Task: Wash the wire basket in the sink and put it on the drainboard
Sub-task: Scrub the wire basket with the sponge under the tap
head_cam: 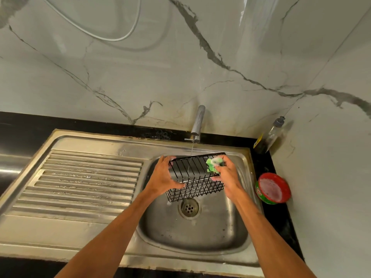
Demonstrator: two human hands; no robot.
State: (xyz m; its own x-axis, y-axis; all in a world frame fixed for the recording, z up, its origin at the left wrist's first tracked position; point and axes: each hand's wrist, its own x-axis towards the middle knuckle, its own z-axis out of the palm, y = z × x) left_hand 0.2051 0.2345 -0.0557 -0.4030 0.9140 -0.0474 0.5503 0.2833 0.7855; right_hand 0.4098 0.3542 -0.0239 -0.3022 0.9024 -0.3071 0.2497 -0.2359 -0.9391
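A black wire basket point(195, 177) is held tilted over the steel sink bowl point(200, 231), just above the drain. My left hand point(163, 176) grips the basket's left end. My right hand point(225, 173) holds a soapy green scrub pad point(213, 164) against the basket's upper right corner. A thin stream of water falls from the tap point(197, 123) onto the basket's back rim. The ribbed drainboard point(80, 181) lies to the left of the bowl.
A red and green tub of dish soap point(273, 188) sits on the black counter right of the sink. A clear bottle with a grey cap point(271, 136) stands in the back right corner. Marble wall tiles rise behind the tap.
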